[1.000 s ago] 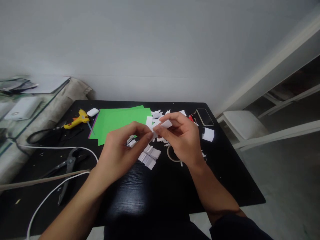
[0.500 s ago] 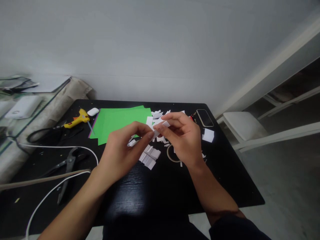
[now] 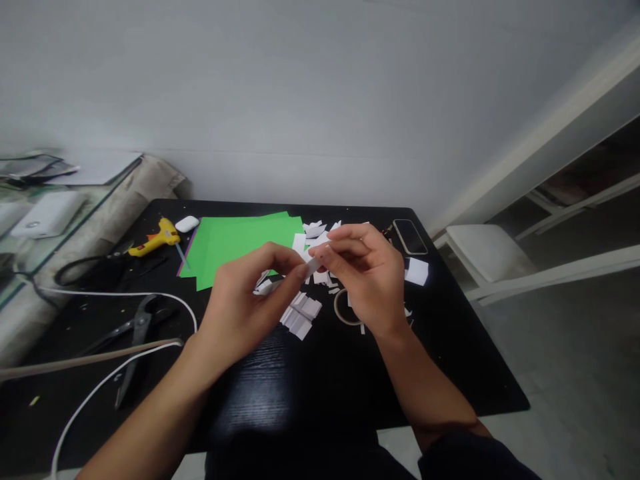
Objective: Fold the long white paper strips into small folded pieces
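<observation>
Between my hands is a small white paper strip (image 3: 314,265), pinched at its left end by the thumb and forefinger of my left hand (image 3: 250,300). My right hand (image 3: 367,277) grips the strip's other end between thumb and fingers, which hide part of it. Below them, a stack of folded white paper pieces (image 3: 302,316) lies on the black table (image 3: 320,387). A roll of tape (image 3: 342,308) is partly covered by my right hand. More white scraps (image 3: 315,230) lie behind my hands, next to green sheets (image 3: 240,237).
A yellow glue gun (image 3: 163,237), a white case (image 3: 187,224) and large pliers (image 3: 140,327) lie on the left, with a white cable (image 3: 117,364) crossing there. At the right are a phone (image 3: 411,237) and a white paper square (image 3: 417,271). A white stool (image 3: 487,252) stands beyond.
My right fingers have shifted slightly right and closed further over the strip, whose right end now shows less. My left hand has barely moved.
</observation>
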Available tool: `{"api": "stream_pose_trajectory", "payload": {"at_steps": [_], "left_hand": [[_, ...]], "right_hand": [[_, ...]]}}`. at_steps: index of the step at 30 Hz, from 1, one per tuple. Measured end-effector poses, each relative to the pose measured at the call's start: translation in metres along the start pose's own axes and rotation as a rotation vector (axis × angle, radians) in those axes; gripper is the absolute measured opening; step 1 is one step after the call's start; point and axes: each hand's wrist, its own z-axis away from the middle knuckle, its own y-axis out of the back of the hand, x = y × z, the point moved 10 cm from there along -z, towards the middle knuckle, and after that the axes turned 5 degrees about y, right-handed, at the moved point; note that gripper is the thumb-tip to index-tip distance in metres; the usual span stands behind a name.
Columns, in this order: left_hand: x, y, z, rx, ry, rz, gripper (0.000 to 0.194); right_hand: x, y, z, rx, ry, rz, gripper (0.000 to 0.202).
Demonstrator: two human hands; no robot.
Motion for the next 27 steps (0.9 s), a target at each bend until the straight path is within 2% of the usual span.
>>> {"api": "stream_pose_trajectory", "payload": {"at_steps": [18, 27], "left_hand": [[0.0061, 0.0053, 0.0018, 0.049, -0.042, -0.024, 0.006], [0.0012, 0.005, 0.0017, 0.04, -0.025, -0.017, 0.006]], "right_hand": [[-0.0008, 0.0004, 0.0004, 0.014, 0.008, -0.068, 0.032], [-0.0012, 0.0014, -0.0006, 0.014, 0.022, -0.104, 0.033]]}}
